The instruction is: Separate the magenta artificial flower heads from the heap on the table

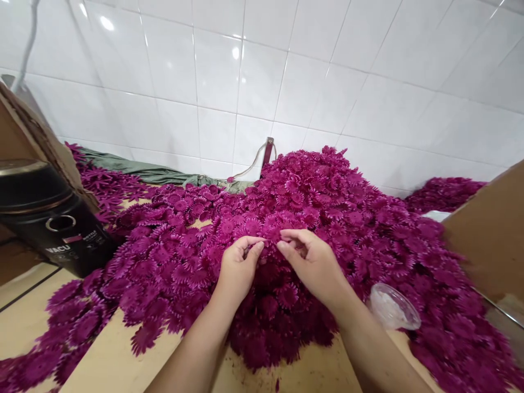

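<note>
Over the front of a large heap of magenta artificial flower pieces (315,191), my two hands face each other at nearly the same height. My left hand (241,261) is closed in a pinch, thumb against forefinger. A short gap away, my right hand (311,259) pinches too, its other fingers curled in. Whatever lies between the fingertips blends into the magenta behind, so I cannot make it out. The pieces are round, flat and fringed with narrow petals, layered thickly under and around both hands.
A black vacuum bottle (53,218) stands at left beside a cardboard panel (36,136). Right of my right forearm sits a clear plastic tub (393,308) with whitish contents. Cardboard (491,234) borders the right side. Green cloth (143,166) lies along the tiled wall (216,71).
</note>
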A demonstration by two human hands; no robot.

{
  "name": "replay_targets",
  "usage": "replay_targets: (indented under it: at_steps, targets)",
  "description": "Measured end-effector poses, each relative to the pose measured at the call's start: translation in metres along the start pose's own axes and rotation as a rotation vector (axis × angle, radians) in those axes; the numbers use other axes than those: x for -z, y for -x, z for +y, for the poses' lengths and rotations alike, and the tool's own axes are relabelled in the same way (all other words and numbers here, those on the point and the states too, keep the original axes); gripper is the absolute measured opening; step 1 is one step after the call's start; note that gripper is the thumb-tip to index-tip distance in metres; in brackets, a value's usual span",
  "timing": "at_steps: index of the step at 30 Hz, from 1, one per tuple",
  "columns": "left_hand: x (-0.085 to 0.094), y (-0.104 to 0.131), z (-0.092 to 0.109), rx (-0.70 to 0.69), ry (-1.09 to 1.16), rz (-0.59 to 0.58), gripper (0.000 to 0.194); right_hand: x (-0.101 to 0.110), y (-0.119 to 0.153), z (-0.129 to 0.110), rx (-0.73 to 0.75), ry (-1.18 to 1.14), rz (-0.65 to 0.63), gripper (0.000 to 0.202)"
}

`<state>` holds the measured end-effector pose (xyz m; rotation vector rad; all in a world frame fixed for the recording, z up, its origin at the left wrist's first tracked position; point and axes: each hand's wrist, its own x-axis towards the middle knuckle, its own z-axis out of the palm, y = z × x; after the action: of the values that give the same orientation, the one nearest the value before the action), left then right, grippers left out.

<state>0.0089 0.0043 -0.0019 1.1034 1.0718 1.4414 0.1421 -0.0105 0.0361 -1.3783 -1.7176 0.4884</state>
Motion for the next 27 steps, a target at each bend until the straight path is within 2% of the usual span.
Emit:
replay_targets:
  at_steps: [5, 9, 13, 17, 20, 24, 27]
  targets:
    - [-0.001, 0.001, 0.003, -0.097, 0.06, -0.029, 0.014, -0.019, 0.001, -0.004, -0.097, -0.229, -0.184, 0.035]
    - [-0.002, 0.002, 0.0, -0.044, 0.115, -0.097, 0.026, -0.022, -0.004, 0.0, -0.146, -0.439, -0.254, 0.027]
    - [-0.005, 0.003, -0.002, -0.015, 0.128, -0.118, 0.028, -0.022, -0.005, 0.003, -0.161, -0.43, -0.148, 0.018]
    - [-0.005, 0.003, -0.001, 0.009, 0.016, -0.192, 0.016, -0.023, -0.001, 0.01, -0.118, -0.163, 0.027, 0.019]
    - [-0.004, 0.003, -0.001, 0.004, -0.069, -0.244, 0.018, -0.024, 0.001, 0.013, -0.074, -0.042, 0.076, 0.018]
    - [-0.001, 0.003, -0.002, -0.059, -0.095, -0.134, 0.021, -0.022, -0.002, 0.008, -0.02, 0.02, 0.033, 0.03]
    - [0.002, 0.001, -0.004, -0.095, -0.117, -0.051, 0.025, -0.016, -0.005, 0.002, 0.08, 0.11, 0.14, 0.038]
